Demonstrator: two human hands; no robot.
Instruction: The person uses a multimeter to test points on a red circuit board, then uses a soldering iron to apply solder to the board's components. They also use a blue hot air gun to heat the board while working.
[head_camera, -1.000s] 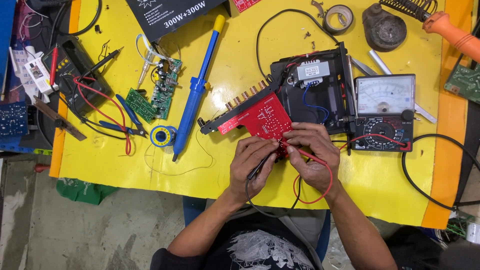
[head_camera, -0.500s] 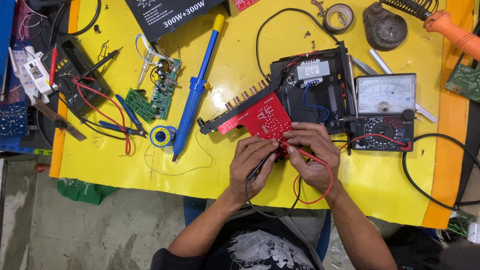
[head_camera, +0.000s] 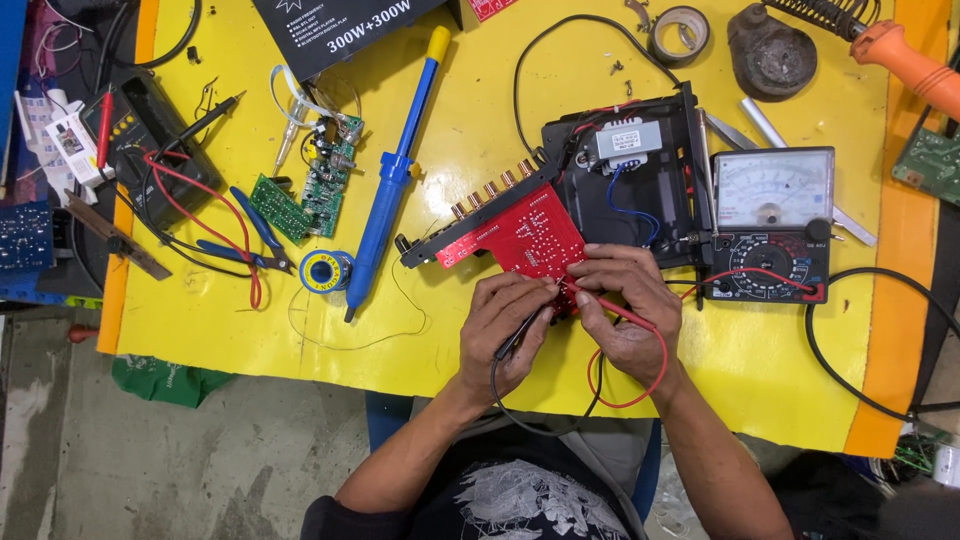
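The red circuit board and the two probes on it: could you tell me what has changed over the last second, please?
Nothing has visibly changed. The left hand still holds the black probe and the right hand the red probe against the red circuit board; the analog multimeter and blue desoldering pump lie where they were.

black box (head_camera: 340, 25) top, white meter dial (head_camera: 772, 187) right

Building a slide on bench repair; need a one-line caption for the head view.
Left hand and right hand press black and red probes onto a red circuit board beside an analog multimeter.
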